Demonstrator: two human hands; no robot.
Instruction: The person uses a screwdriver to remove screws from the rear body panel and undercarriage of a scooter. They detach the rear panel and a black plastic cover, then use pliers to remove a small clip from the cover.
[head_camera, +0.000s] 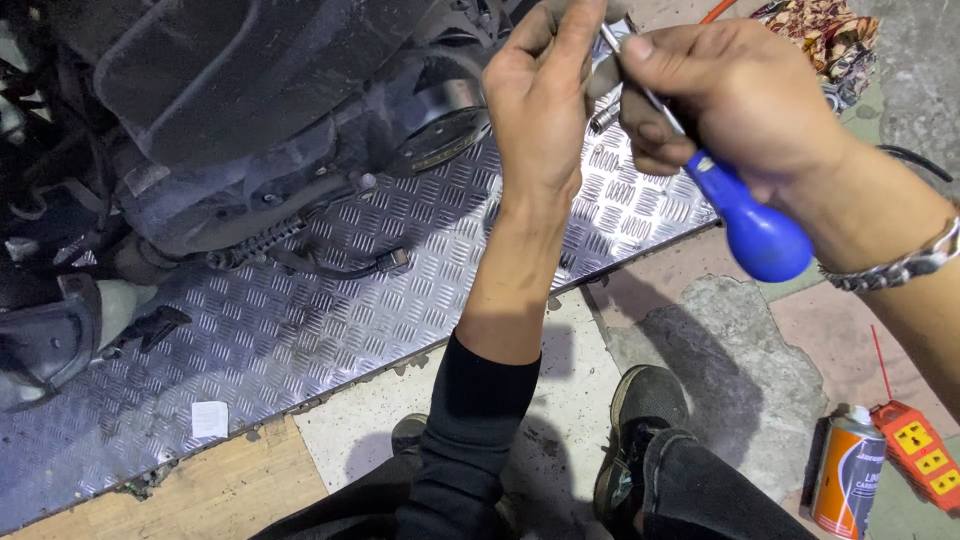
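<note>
Right hand is clenched around a blue-handled screwdriver, its bulbous handle projecting below the fist and its thin metal shaft running up and left between thumb and forefinger. Left hand is raised beside it, fingers pinched at the shaft's upper end; what they pinch is too small to tell. Both hands hang above the far right part of a diamond-plate metal sheet that carries the dark underside of a scooter. A small white square label sits on the sheet near its lower left edge. At lower right, on the floor, an orange spray can with a white cap stands upright, just beside an orange power strip with yellow sockets. A cracked concrete patch lies between the sheet's edge and the can, beside the person's dark shoe
</note>
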